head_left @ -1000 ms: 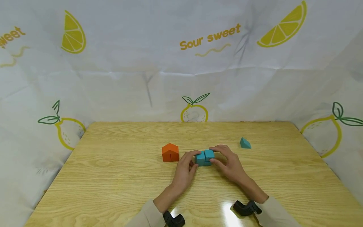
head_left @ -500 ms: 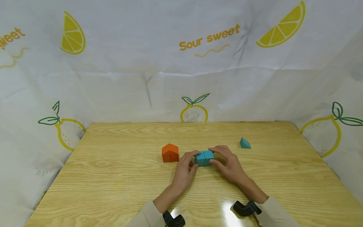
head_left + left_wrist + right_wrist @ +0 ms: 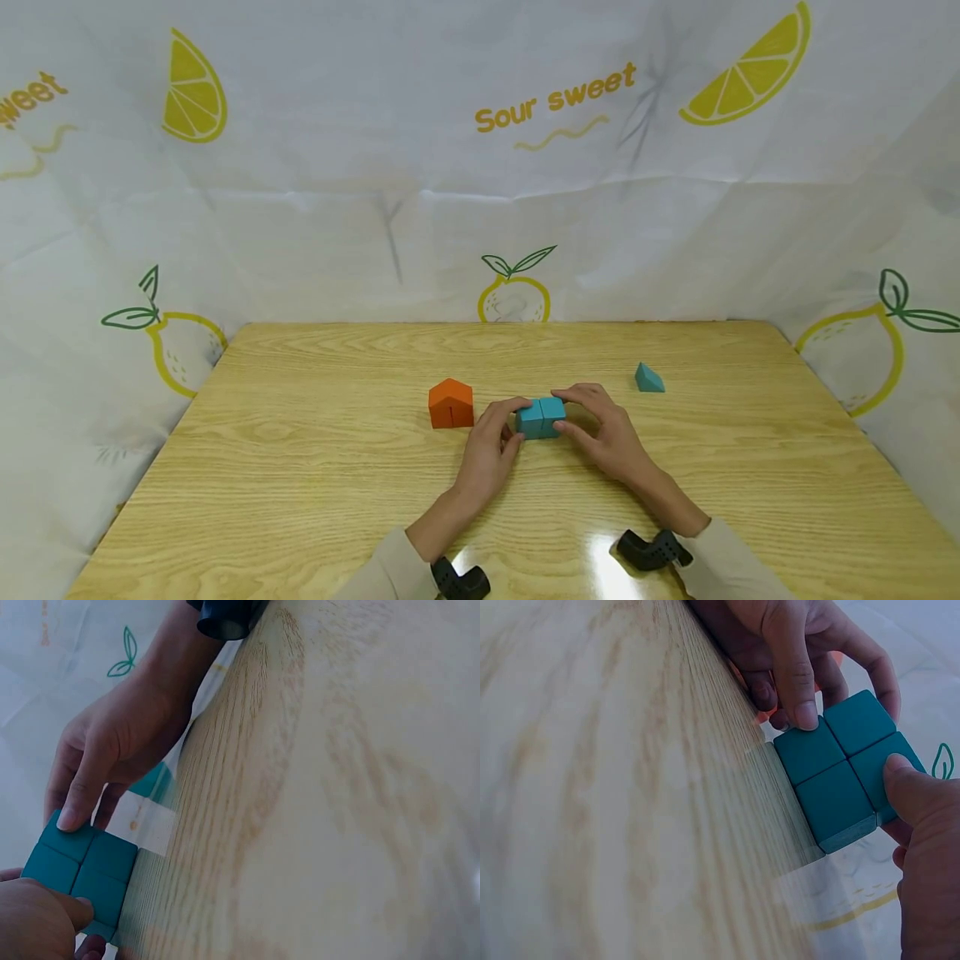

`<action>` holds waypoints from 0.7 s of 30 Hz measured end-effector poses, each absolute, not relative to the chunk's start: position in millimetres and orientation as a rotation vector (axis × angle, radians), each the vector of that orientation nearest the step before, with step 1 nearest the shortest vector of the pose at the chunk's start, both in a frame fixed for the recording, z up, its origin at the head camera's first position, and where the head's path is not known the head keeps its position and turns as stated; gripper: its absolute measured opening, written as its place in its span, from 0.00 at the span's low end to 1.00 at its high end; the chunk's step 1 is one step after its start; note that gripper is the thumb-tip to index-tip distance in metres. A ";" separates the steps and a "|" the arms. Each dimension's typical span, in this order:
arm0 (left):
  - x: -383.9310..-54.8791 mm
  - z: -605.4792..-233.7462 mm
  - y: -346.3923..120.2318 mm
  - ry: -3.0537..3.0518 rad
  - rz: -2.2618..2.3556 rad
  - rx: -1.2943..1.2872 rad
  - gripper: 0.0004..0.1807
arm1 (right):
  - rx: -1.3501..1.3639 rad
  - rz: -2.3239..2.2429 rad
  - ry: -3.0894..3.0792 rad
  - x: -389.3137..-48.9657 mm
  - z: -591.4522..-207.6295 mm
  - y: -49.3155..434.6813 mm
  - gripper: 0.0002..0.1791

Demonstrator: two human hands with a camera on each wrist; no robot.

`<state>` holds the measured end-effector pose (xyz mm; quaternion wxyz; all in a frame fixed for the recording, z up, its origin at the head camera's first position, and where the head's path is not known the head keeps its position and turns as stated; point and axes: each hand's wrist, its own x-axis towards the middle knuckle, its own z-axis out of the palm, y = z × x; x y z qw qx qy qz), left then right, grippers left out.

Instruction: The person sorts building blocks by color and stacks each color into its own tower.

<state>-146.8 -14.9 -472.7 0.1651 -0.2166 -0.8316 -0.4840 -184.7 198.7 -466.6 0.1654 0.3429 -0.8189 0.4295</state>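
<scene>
Mid-table, several blue cubes are stacked two wide and two high, and their square faces line up in both wrist views. My left hand grips the left side of the stack, thumb in front and fingers behind. From the other side, my right hand pinches the upper right cube, its thumb on the front face. In the left wrist view, the right thumb lies on that same upper cube. The backs of the cubes are hidden.
An orange house-shaped block stack stands just left of my left hand. A blue triangular block lies farther back on the right. The wooden table ends at a white lemon-print cloth behind.
The upper right cube, slightly raised and out of line a second ago, has shifted down and left, flush with the others. Both hands otherwise keep their places.
</scene>
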 end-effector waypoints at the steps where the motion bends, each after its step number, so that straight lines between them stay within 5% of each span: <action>1: -146.8 -472.6 -14.9 -2.368 -1.379 -0.617 0.30 | 0.980 1.224 -2.331 -184.8 -466.7 198.6 0.27; 21: -146.0 -472.0 -14.7 -2.368 -1.394 -0.608 0.30 | 0.988 1.257 -2.283 -176.8 -450.5 193.7 0.30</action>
